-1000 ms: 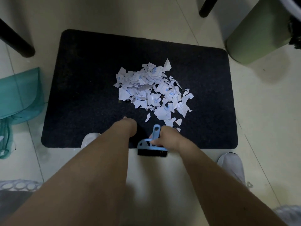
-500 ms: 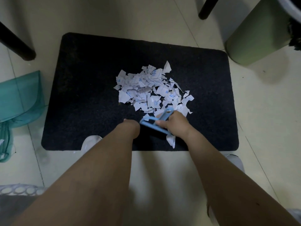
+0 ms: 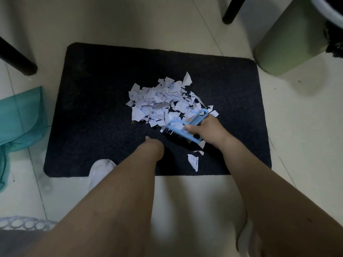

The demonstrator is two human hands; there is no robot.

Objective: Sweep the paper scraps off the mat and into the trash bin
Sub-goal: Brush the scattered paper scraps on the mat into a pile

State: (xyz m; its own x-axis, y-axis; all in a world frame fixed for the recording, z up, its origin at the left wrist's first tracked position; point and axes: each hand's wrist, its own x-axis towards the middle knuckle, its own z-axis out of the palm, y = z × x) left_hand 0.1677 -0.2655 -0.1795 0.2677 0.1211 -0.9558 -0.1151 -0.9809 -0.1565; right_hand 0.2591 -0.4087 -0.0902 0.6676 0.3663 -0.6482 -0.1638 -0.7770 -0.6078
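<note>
A heap of white paper scraps (image 3: 159, 101) lies in the middle of a black mat (image 3: 96, 108) on the tiled floor. My right hand (image 3: 206, 130) grips the handle of a small blue brush (image 3: 178, 134) with black bristles, which are set on the mat at the heap's near right edge. Two loose scraps (image 3: 193, 161) lie behind the brush, near the mat's front edge. My left hand (image 3: 154, 145) is down on the mat just left of the brush, its fingers tucked out of sight. The green trash bin (image 3: 284, 43) stands off the mat's far right corner.
A teal dustpan (image 3: 20, 117) lies on the floor left of the mat. Black furniture legs stand at the far left (image 3: 16, 58) and top right (image 3: 232, 10). My white shoes (image 3: 100, 169) (image 3: 245, 240) are at the mat's front edge and bottom right.
My right hand carried the brush from the mat's front edge forward to the heap's near right side and turned it slantwise. Two scraps now lie behind it. The left hand stayed put.
</note>
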